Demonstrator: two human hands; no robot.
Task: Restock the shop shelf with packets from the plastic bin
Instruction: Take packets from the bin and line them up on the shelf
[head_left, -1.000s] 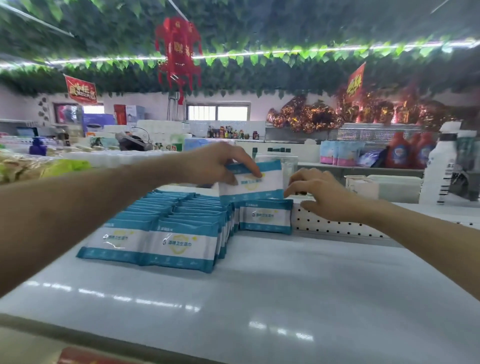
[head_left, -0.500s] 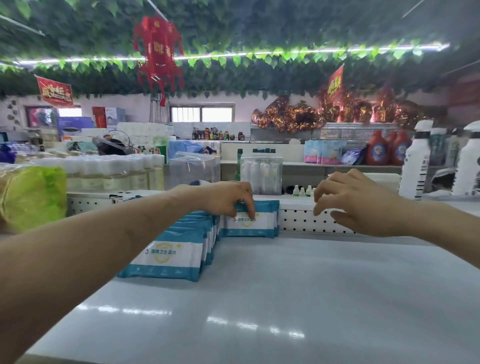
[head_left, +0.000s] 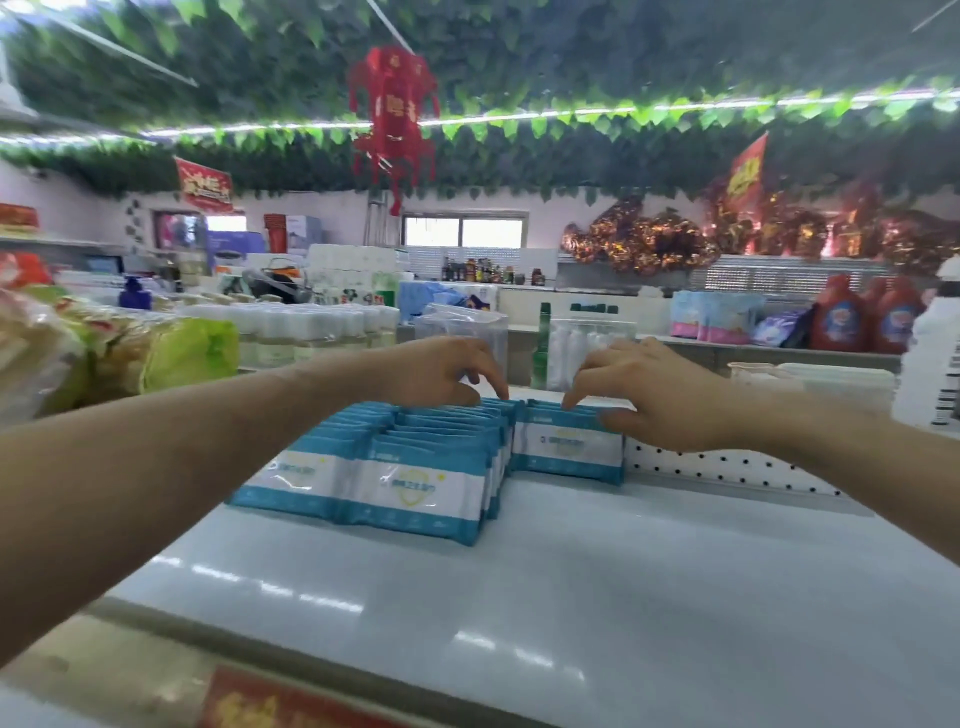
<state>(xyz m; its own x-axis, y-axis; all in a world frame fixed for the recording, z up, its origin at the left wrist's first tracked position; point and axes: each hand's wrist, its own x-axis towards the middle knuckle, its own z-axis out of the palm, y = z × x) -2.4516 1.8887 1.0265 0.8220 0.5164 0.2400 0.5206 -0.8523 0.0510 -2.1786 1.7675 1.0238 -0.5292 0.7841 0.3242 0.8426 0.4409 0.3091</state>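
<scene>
Teal-and-white packets stand upright in rows on the white shop shelf (head_left: 597, 571). The two left rows of packets (head_left: 415, 483) run back from the front. A shorter third row of packets (head_left: 569, 449) stands at the back right against the perforated back panel. My left hand (head_left: 441, 371) hovers over the back of the left rows, fingertips touching their top edges, fingers apart. My right hand (head_left: 654, 389) rests on the top right of the third row, thumb against its front packet. The plastic bin is not in view.
A perforated white back panel (head_left: 727, 465) closes the shelf behind the packets. Yellow-green wrapped goods (head_left: 156, 353) lie at the left. Clear bottles (head_left: 311, 332) and plastic boxes stand beyond. A white bottle (head_left: 930, 358) stands at the far right. A red price label (head_left: 280, 701) marks the shelf's front edge.
My left hand set the packet it held down into the back row and let go. My right hand came down onto the third row. The view swung right, then back left.
</scene>
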